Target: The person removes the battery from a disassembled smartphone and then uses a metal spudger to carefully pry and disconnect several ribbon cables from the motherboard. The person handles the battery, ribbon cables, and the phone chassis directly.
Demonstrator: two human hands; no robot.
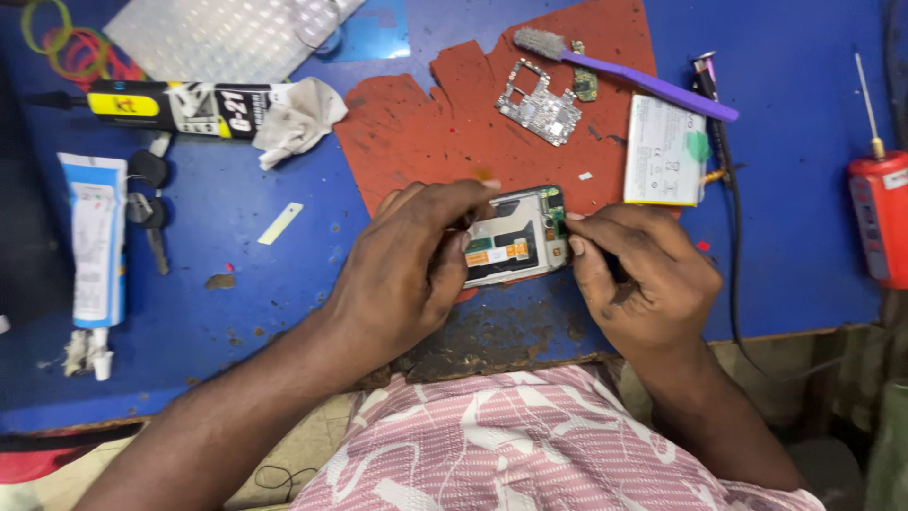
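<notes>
Bench shot from above, going left to right. Far left there's a white and blue tube (97, 241) lying on the blue table (794, 218), with a set of keys (149, 203) just beside it. Above those sits a black and yellow glue tube (161, 104) with a crumpled white rag (298, 118) at its right end, and a few coloured rubber bands (61, 47) up in the corner.

Middle of the frame is where it's at. The left hand (407, 270) is curled around the left end of an opened phone (515, 237), fingers wrapped over the top edge, so it's gripping the phone body. The phone lies back-off, insides up, at the lower edge of a worn red mat (416, 132), right in front of the person. The right hand (643, 274) is pinched narrow at the phone's right end, thumb and forefinger tips meeting at a small green board there. Can't tell if it's holding a tool.

Further up the mat: a bare circuit board (539, 99) and a purple toothbrush (634, 78). Right of that, a white battery (665, 151), then a black cable (730, 227), and a red tool (880, 222) at the far right edge.
</notes>
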